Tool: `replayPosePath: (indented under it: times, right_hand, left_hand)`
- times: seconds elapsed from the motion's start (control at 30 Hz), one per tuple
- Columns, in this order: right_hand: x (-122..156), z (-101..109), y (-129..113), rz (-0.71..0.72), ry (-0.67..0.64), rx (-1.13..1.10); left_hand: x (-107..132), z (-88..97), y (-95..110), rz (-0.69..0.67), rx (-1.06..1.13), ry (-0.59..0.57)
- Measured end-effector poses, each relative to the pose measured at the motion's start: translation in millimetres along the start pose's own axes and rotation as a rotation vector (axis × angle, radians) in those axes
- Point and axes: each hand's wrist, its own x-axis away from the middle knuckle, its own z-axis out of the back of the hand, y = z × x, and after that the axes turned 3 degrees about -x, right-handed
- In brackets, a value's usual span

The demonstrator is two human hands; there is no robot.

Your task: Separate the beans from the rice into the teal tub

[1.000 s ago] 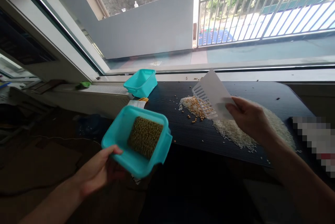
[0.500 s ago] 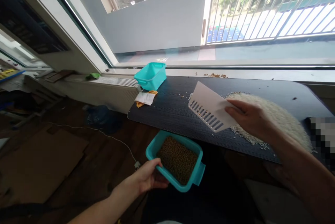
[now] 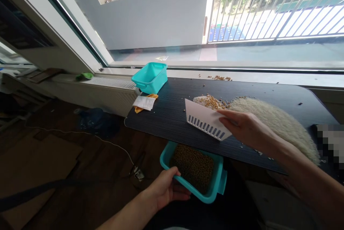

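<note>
My left hand (image 3: 172, 187) grips the near rim of a turquoise plastic basin (image 3: 218, 187) held just below the table's front edge. Brown beans (image 3: 195, 165) fill much of it. In my right hand (image 3: 242, 124) is a white slotted plastic scraper (image 3: 202, 117), tilted with its slots low over the dark table. Just behind the scraper lies a small heap of tan beans mixed with white grains (image 3: 211, 101). A wide pile of white rice (image 3: 279, 122) spreads behind and beneath my right forearm, which hides part of it.
An empty-looking turquoise basin (image 3: 153, 77) stands at the table's back left, with a folded white and orange cloth (image 3: 145, 103) before it. Loose beans (image 3: 220, 78) lie along the windowsill. A pixelated object (image 3: 329, 147) is at the right. A cable (image 3: 118, 145) crosses the floor.
The scraper has come down and toward me, swinging to a steeper tilt, so the bean and grain heap behind it now shows. The held basin has shifted right and slightly nearer in view.
</note>
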Motion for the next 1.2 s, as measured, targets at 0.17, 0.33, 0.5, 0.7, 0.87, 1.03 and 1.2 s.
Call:
replayPosePath:
  times: [0.17,0.33,0.5,0.7,0.87,1.03,1.2]
  right_hand:
    - [1,1,5,0.033,0.027,0.040]
    - [-9,8,0,0.067,0.117,0.109]
    - [-23,6,-11,0.107,0.119,0.174]
    - [-7,7,1,0.060,0.230,0.244]
    - [9,5,2,0.052,0.221,0.264]
    - [17,3,-3,0.067,0.217,0.231]
    - [20,4,1,0.029,0.261,0.244]
  left_hand:
    - [-3,-1.6,1,0.015,-0.009,-0.022]
    - [2,-2.9,4,0.014,-0.023,-0.005]
    - [6,3.9,4,0.015,-0.007,-0.009]
    - [1,14.9,-3,-0.001,0.007,-0.033]
    - [-3,15.1,-5,-0.019,0.004,-0.025]
    - [-1,11.9,-4,-0.024,0.008,-0.024]
    - [3,9.8,-3,-0.022,0.011,-0.002]
